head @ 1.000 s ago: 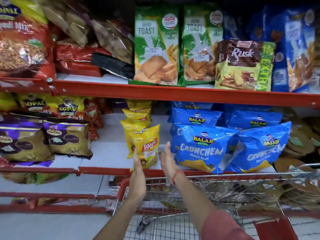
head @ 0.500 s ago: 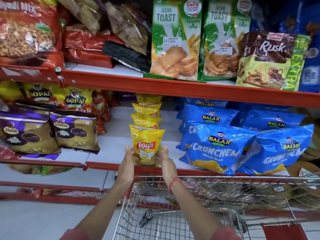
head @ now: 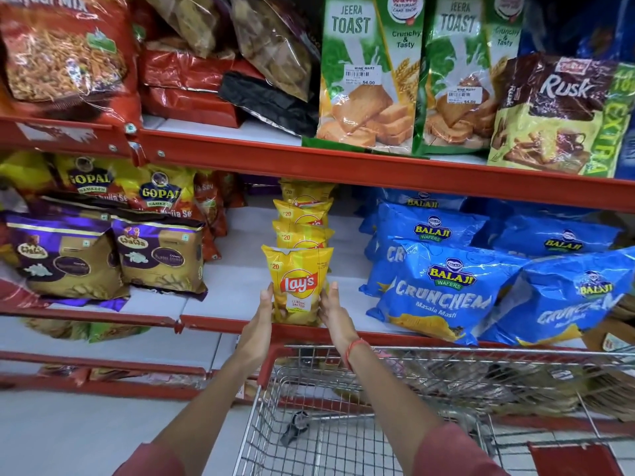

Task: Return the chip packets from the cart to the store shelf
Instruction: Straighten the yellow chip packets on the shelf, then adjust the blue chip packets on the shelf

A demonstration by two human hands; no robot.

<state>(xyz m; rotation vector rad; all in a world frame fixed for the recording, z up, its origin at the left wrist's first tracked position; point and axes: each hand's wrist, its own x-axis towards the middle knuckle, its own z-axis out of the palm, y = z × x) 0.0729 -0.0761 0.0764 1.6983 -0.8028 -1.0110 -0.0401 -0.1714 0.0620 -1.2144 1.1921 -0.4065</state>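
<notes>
A yellow Lay's packet (head: 297,283) stands upright at the front edge of the middle shelf (head: 240,286), heading a row of several more yellow Lay's packets (head: 302,225) behind it. My left hand (head: 258,321) presses flat against its left side and my right hand (head: 332,312) against its right side, so the packet is held between both palms. Below my arms is the wire cart (head: 378,400) with a red rim, its visible basket bottom bare.
Blue Balaji Crunchem packets (head: 443,290) lie right of the Lay's row. Purple and gold packs (head: 158,255) and Gopal bags (head: 161,194) fill the left. The upper shelf holds Jeera Toast (head: 367,73) and Rusk (head: 556,115). A red shelf lip (head: 343,166) overhangs.
Both hands closed in on the front Lay's packet, which went from leaning to upright at the shelf edge. The camera moved closer to the shelf.
</notes>
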